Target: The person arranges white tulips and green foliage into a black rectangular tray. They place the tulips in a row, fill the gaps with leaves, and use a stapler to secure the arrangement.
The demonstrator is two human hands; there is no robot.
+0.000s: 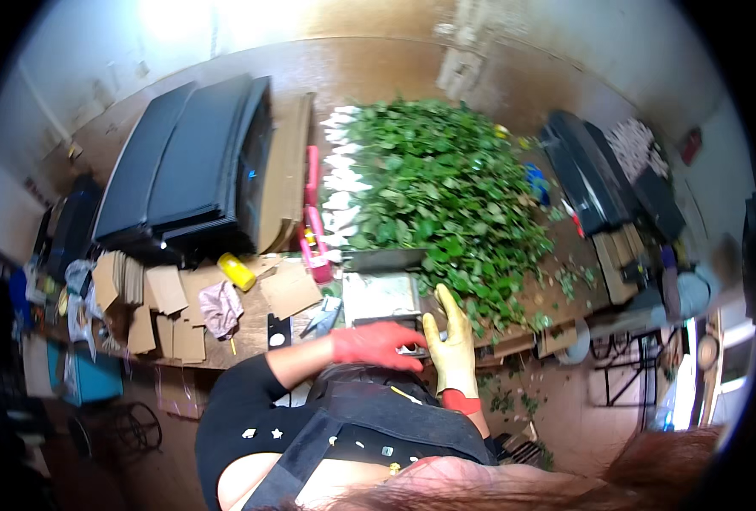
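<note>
My left hand (380,345), in a red glove, reaches across in front of my apron with its fingers stretched to the right. It seems to hold nothing. Beside it, my right hand (451,347), in a yellow glove with a red cuff, points up and away, thumb and fingers apart. Both hands are at the table's near edge, just below a shallow metal tray (381,294) with an upright plate (385,260) at its far side. A large pile of leafy green stems (446,196) lies beyond, with white wrapped ends (341,196) along its left side.
Stacked dark folded boxes (182,162) and cardboard sheets (286,170) stand at left. Nearer lie a yellow roll (237,272), a pink cloth (220,308), cardboard pieces (289,289) and a pink tool (315,255). At right are a black container (591,175) and scattered leaves (575,277).
</note>
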